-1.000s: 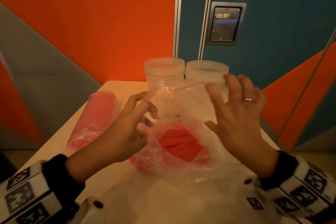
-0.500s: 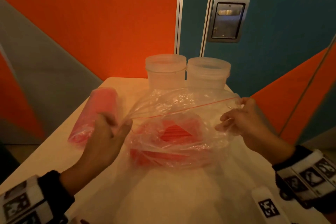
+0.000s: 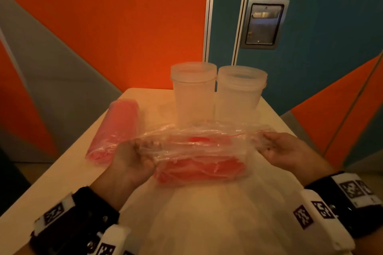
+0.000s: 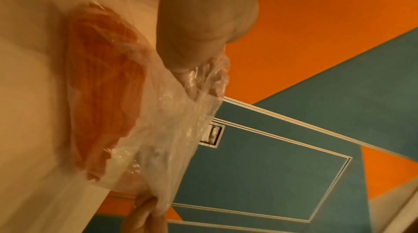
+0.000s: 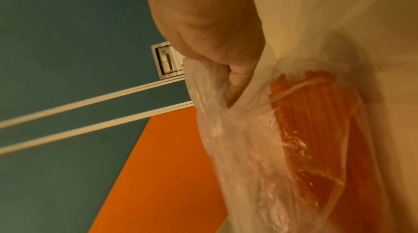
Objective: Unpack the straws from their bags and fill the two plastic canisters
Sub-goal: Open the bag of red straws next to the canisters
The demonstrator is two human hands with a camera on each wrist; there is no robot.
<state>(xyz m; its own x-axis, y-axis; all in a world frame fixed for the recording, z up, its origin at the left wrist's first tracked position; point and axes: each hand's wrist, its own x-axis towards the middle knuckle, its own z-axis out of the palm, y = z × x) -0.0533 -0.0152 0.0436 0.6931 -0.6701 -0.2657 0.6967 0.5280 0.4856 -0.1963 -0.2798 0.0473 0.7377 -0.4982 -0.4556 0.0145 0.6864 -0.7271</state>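
Two hands pull a clear zip bag [image 3: 199, 147] taut between them, just above a pale table [image 3: 68, 174]. At the bag's left end the left hand [image 3: 132, 161] has its fingers curled into a bunch of crinkled film; the left wrist view shows plastic gathered round the fingertips [image 4: 203, 79]. At the other end the right hand [image 3: 288, 151] pinches the bag's top edge — the right wrist view shows the thumb [image 5: 237, 79] pressed against folds of film.

Inside the stretched bag lies a bundle of red straws [image 3: 203, 170], sagging toward the bottom so that it rests on or just over the tabletop; which of the two cannot be told. A thin red zip line [image 3: 244, 134] runs along the bag's upper edge near the right hand.

Behind the bag stand two clear plastic canisters, upright and side by side near the far edge of the table: the left canister [image 3: 193, 93] and the right canister [image 3: 241, 91], both without lids, nearly touching each other.

A second bag of red straws [image 3: 116, 130] lies on its side to the left, apart from both hands — its near end is close to the left hand's knuckles.
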